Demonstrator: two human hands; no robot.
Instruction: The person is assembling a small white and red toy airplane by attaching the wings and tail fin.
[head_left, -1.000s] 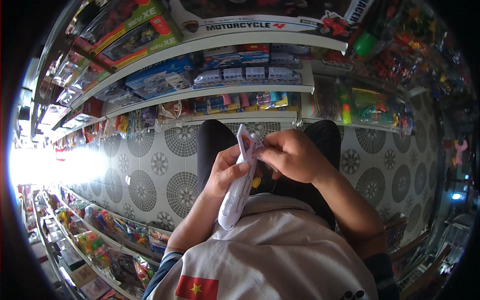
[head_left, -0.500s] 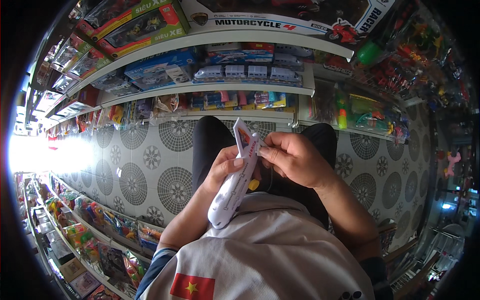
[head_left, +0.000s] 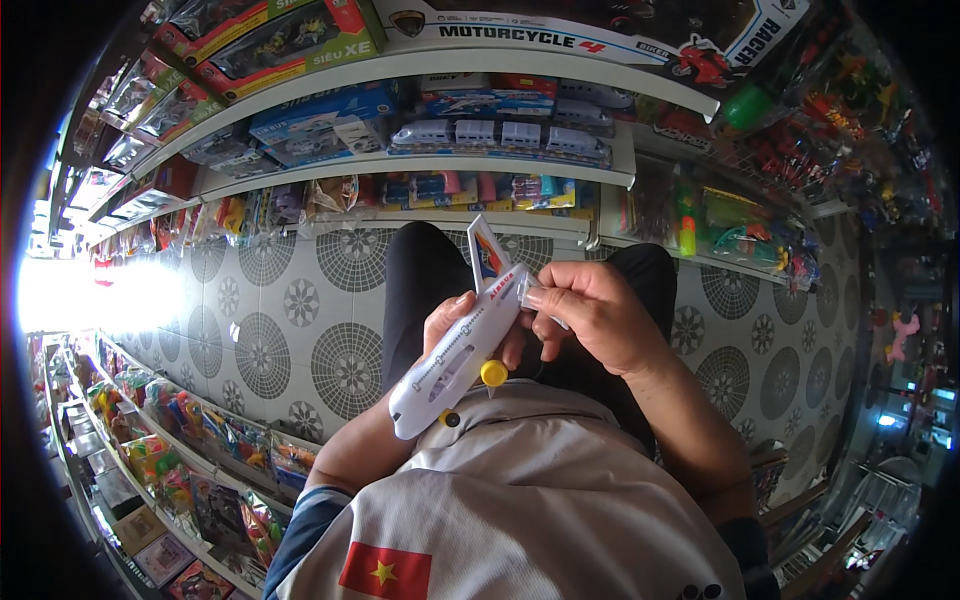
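A white toy airplane point(head_left: 450, 365) lies slantwise over my lap, its nose toward my shirt and its upright tail fin point(head_left: 487, 252) away from me. My left hand point(head_left: 447, 318) is closed round the fuselage from the left, with some fingers hidden beneath it. At the tail end, my right hand point(head_left: 600, 318) pinches a small whitish piece point(head_left: 527, 291) against the body; whether that piece is attached cannot be seen. Two yellow round engines, a nearer one point(head_left: 450, 419) and a farther one point(head_left: 493, 373), show along the airplane's right side.
My knees point(head_left: 425, 262) are bent before a shelf point(head_left: 500, 171) of boxed toys and a toy train point(head_left: 500, 137). Patterned tiles point(head_left: 355, 370) cover the floor. Another low shelf point(head_left: 180, 425) with packaged toys runs along the left.
The airplane has rolled and swung so its nose lies farther left, bringing the yellow engines into fuller view. My right hand stays at the tail; my left has shifted slightly with the fuselage.
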